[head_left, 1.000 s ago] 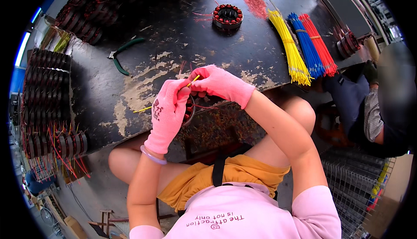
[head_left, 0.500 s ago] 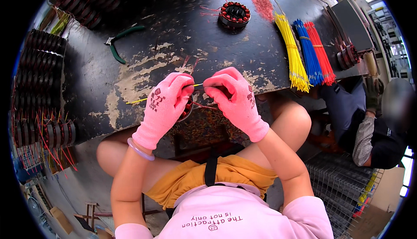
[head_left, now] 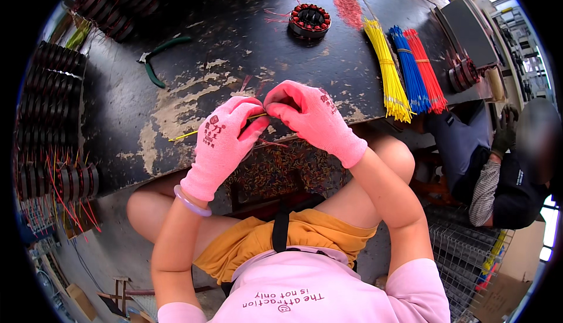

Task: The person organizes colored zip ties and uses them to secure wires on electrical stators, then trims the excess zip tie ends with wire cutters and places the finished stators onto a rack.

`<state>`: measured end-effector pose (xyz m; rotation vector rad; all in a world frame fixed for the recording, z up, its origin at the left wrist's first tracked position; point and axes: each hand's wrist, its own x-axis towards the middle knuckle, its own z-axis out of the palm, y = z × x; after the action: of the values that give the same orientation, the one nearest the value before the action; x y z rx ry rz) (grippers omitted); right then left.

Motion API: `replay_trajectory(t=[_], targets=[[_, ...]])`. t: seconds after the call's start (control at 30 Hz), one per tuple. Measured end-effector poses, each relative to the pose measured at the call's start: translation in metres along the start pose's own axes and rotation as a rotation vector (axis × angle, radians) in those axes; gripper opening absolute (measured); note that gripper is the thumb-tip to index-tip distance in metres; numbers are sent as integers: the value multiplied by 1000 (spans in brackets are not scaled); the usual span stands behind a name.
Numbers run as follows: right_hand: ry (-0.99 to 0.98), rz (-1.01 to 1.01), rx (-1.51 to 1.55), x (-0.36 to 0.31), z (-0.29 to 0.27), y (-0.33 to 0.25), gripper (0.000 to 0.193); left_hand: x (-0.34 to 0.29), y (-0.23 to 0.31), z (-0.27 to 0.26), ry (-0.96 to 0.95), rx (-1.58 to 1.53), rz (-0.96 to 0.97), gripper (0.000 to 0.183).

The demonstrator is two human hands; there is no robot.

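Both my hands wear pink gloves and meet at the table's near edge. In my left hand (head_left: pixel 230 132), finger and thumb are closed on a thin yellow wire (head_left: pixel 184 136), whose tail sticks out to the left over the table. Its other end shows between the fingertips. My right hand (head_left: pixel 305 115) is pinched closed at that end; what lies between its fingers is hidden. Thin red wires (head_left: pixel 273 144) come out beneath my hands, and fine reddish strands (head_left: pixel 246 81) show just beyond them. Whatever these wires join is covered by the gloves.
A round wound motor stator (head_left: pixel 309 21) lies farther back, near red scraps (head_left: pixel 348 9). Green-handled pliers (head_left: pixel 153 65) lie left. Bundles of yellow (head_left: pixel 388 70), blue (head_left: pixel 409 68) and red wires (head_left: pixel 426 68) lie right. Stacked stators (head_left: pixel 50 117) line the left; a co-worker (head_left: pixel 498 170) sits right.
My right hand has moved left and slightly away from me, bringing its fingertips against the left hand's. Less of the yellow wire's tip shows between them.
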<state>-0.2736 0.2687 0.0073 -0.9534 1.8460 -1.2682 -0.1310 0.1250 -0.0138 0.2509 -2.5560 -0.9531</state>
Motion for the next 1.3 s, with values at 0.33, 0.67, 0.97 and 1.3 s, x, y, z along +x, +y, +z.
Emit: replay_trajectory(t=[0.33, 0.67, 0.97, 1.3], targets=[[-41, 161, 185, 7, -9, 24, 26, 0, -6, 12, 29, -2, 33, 13], [9, -474, -557, 4, -7, 45, 14, 2, -3, 10, -20, 10, 43, 13], [25, -436, -567, -9, -13, 27, 21, 1, -5, 10, -17, 22, 57, 13], [90, -720, -842, -6, -14, 33, 24, 1, -4, 8, -30, 9, 23, 11]])
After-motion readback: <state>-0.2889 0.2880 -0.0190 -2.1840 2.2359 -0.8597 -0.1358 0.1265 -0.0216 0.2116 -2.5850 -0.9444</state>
